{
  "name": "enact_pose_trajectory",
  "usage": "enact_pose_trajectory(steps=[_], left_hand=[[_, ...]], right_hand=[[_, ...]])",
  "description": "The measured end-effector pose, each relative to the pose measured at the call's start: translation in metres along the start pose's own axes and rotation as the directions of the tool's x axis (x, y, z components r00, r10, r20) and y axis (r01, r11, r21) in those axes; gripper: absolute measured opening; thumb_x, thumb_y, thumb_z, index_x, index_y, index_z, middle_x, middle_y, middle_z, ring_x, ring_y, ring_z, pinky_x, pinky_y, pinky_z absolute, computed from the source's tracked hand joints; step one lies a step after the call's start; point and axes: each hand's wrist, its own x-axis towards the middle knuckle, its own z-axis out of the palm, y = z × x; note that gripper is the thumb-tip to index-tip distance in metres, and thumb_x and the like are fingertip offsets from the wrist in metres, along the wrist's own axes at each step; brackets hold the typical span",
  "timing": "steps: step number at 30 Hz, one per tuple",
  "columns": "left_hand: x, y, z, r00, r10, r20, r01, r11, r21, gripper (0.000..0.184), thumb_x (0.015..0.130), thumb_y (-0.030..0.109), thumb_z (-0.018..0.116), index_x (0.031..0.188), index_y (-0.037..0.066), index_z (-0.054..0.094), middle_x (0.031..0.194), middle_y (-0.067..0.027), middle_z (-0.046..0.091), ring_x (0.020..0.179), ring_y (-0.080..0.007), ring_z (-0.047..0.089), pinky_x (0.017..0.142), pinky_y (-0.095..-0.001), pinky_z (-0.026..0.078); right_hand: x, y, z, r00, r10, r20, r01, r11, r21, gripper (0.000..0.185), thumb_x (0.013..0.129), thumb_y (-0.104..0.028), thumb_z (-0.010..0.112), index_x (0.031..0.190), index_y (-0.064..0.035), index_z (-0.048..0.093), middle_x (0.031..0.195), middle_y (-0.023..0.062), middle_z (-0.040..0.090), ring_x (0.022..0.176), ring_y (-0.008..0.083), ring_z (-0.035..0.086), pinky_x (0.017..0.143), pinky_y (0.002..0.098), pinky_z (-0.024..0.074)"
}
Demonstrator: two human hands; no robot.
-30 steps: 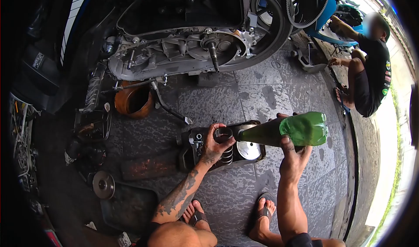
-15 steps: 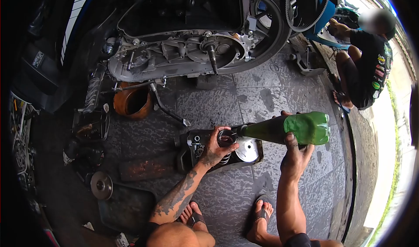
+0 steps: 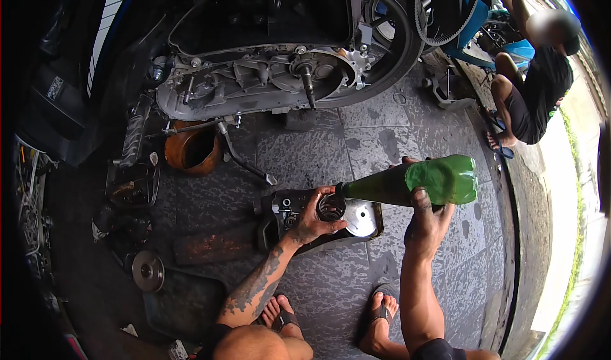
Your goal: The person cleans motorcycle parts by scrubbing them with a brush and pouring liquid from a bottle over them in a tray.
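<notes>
My right hand (image 3: 425, 220) grips a green plastic bottle (image 3: 442, 178) tipped nearly on its side, its neck pointing left. The mouth of the bottle is at the upper right rim of a dark, round, hollow part (image 3: 330, 208). Fingers and thumb of my left hand (image 3: 310, 223) are wrapped round that part, whose opening faces me; its exact kind I cannot make out. Below both hands, a dark tray-like housing (image 3: 273, 229) on the floor holds a shiny silver disc (image 3: 361, 218) and small metal parts. Whether liquid is flowing from the bottle is too small to tell.
An opened scooter engine case (image 3: 235, 86) with a bare shaft and rear wheel (image 3: 407, 48) stands ahead. An orange-brown container (image 3: 184, 150), a metal disc (image 3: 148, 271) and a dark tray (image 3: 184, 303) lie left. A co-worker (image 3: 541, 86) crouches at the right by a blue vehicle.
The bottle has shifted slightly left and up, bringing its mouth over the rim of the round part, whose opening has turned more toward me. The co-worker has leaned away and raised an arm.
</notes>
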Motion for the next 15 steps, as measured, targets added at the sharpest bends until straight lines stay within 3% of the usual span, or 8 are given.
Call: enact_pose_trajectory(steps=[4,9,13,15], left_hand=[[0.001,-0.001,-0.003,1.0,0.014,0.001,-0.014,0.993,0.114,0.081,0.07,0.019,0.087,0.134,0.006,0.039,0.119,-0.0051,0.052,0.111,-0.0146,0.052,0.098,-0.0318,0.043],[0.005,0.003,-0.003,0.99,0.142,-0.014,-0.127,0.92,0.371,0.081,0.072,0.023,0.086,0.136,0.005,0.038,0.128,-0.0106,0.049,0.117,-0.0208,0.051,0.101,-0.0378,0.041],[0.007,-0.011,-0.009,0.986,0.157,-0.061,-0.124,0.922,0.367,0.078,0.075,0.025,0.083,0.136,0.006,0.039,0.133,-0.0113,0.047,0.122,-0.0224,0.049,0.102,-0.0385,0.039],[0.007,-0.007,-0.01,0.989,0.121,-0.09,-0.083,0.935,0.346,0.077,0.073,0.015,0.084,0.136,0.006,0.04,0.127,-0.0068,0.049,0.118,-0.0171,0.05,0.103,-0.0337,0.042]], right_hand=[[0.0,-0.001,0.003,1.0,0.005,0.026,-0.005,1.0,0.002,0.054,0.078,-0.012,0.075,0.122,0.0039,0.049,0.112,0.0198,0.066,0.104,0.025,0.063,0.094,0.0373,0.0487],[0.001,-0.005,0.002,0.997,0.033,0.076,-0.035,0.999,0.022,0.057,0.077,-0.015,0.076,0.123,0.0046,0.049,0.111,0.0213,0.066,0.105,0.0267,0.062,0.095,0.0391,0.0481],[0.0,-0.01,0.0,0.993,0.067,0.094,-0.069,0.997,0.019,0.06,0.075,-0.016,0.078,0.123,0.0046,0.048,0.112,0.0219,0.065,0.105,0.0279,0.062,0.096,0.0396,0.0477],[-0.001,-0.011,-0.003,0.994,0.044,0.102,-0.045,0.999,0.006,0.061,0.074,-0.014,0.078,0.124,0.0046,0.047,0.112,0.0223,0.065,0.106,0.0283,0.062,0.097,0.0396,0.0472]])
